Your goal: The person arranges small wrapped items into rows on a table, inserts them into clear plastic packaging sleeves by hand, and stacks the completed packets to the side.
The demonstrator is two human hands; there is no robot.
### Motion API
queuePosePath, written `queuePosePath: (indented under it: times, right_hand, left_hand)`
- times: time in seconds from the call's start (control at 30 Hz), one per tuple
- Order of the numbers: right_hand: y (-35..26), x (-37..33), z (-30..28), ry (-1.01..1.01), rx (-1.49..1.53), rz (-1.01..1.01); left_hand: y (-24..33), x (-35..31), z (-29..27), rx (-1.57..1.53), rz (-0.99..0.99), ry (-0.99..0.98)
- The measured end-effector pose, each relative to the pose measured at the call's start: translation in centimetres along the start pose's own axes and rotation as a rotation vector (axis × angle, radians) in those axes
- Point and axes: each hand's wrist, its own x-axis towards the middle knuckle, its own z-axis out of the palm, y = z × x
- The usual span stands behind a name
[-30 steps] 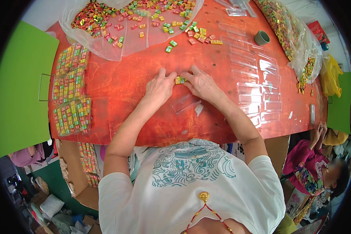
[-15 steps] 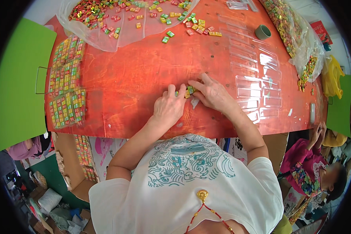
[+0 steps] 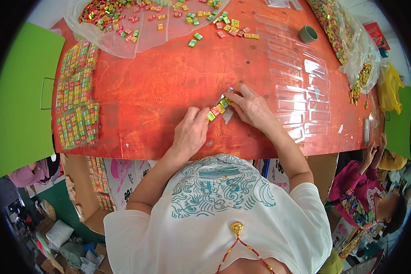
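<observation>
Fingers nearly closed, the left hand (image 3: pixel 191 132) and right hand (image 3: pixel 252 107) pinch one row of wrapped pieces (image 3: pixel 215 111) between them, angled toward 1 o'clock over the counter (image 3: pixel 141 100); uneven pressure could scatter it. Two green pieces (image 3: pixel 198 35) sit at 11 o'clock, one cup (image 3: pixel 308 34) at 2.

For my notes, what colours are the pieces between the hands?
The pieces are green, red and yellow; best view: head.
</observation>
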Motion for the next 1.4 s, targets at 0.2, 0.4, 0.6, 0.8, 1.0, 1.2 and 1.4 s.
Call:
queuePosePath:
  times: [0.2,0.4,0.6,0.8,1.0,1.2,1.4]
  right_hand:
    - [0.1,-0.4,0.5,0.028,0.045,0.02]
    - [-0.7,-1.0,0.1,0.092,0.047,0.031]
    - [-2.9,-2.3,1.1,0.032,-0.007,-0.065]
    - [-3.5,-3.5,2.3,0.019,-0.043,-0.035]
    - [-3.3,-3.3,2.3,0.042,0.027,-0.05]
    - [-1.6,-2.5,1.4,0.078,-0.14,0.164]
    - [-1.3,-1.6,2.3,0.199,0.084,0.101]
  left_hand:
    - [-0.4,-0.6,0.2,0.169,0.182,0.003]
    - [-0.5,-1.8,0.1,0.211,0.123,0.012]
    - [-0.5,-1.9,2.1,0.36,0.087,-0.115]
    - [-0.6,-1.6,2.8,0.402,0.117,-0.095]
    - [-2.0,-0.6,2.4,0.467,0.142,-0.093]
    - [-2.6,1.1,0.6,0.281,0.068,-0.095]
    - [-1.4,2.7,1.3,0.547,0.235,-0.086]
